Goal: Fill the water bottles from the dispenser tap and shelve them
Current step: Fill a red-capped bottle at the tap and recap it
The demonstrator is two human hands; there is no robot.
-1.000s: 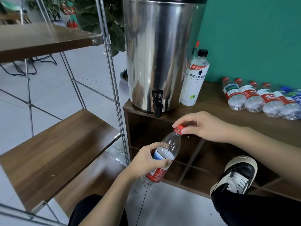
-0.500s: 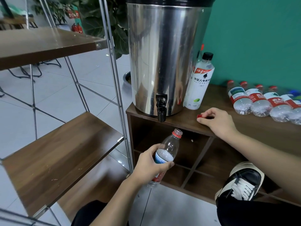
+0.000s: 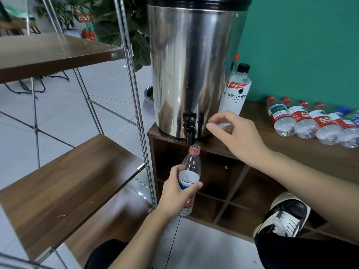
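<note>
dispenser [image 3: 192, 65]: top cut by upper edge | right hand [image 3: 236, 135]: blurred, hides the counter behind | lying bottles [image 3: 310, 123]: rightmost cut by edge

White bottle with black cap [image 3: 237, 88], at 3 o'clock of the steel dispenser [image 3: 191, 68]: label reads "外星人电解质" with "ALIENER.." beneath, cut off at the edge; the red band above carries a "4", the rest is too small to read. Lying bottles [image 3: 303, 121] at 3 o'clock on the tabletop [image 3: 291, 152]: red labels with white Chinese characters, blurred, unreadable. Red sign [image 3: 83, 17] far back at 11 o'clock: white characters, illegible.
</note>
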